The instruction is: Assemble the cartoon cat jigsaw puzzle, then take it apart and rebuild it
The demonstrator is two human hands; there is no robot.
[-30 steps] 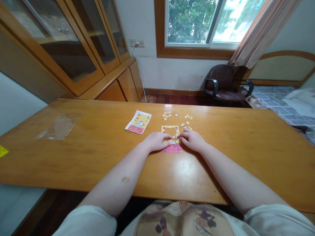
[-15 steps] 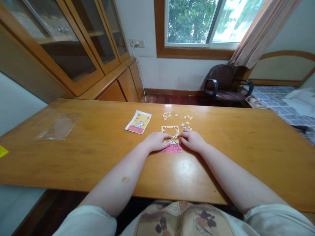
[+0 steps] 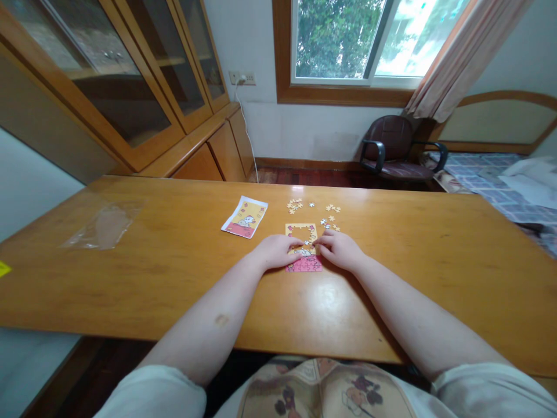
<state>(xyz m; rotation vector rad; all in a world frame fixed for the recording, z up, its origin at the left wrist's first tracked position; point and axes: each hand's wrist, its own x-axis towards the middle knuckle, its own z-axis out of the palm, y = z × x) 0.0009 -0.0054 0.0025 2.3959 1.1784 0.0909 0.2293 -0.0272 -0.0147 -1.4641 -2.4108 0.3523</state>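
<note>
Your left hand rests at the puzzle's nine o'clock side, its thumb and forefinger spread apart over the surface, with nothing visibly pinched between them. Your right hand sits at three o'clock, fingers curled and tips at the inner edge; whether they grip a piece, you can't tell from this view. A whitish piece lies between your two forefingers. The left hand seems placed to steady the sheet, leaving the right free for fine fitting.

The puzzle lies flat on the table, straight ahead of you at twelve o'clock. Its lower part is pink, with a white figure above it, partly covered by your fingers; yellow borders climb both sides and close across the top, with reddish marks in the corners. Inside them is a jagged-edged gap showing bare wood.

From the puzzle, loose pieces scatter between eleven and one o'clock, presumably spread out for easy picking. The matching printed picture lies at ten, probably set there for reference, and a clear plastic bag lies farther off, between nine and ten.
</note>
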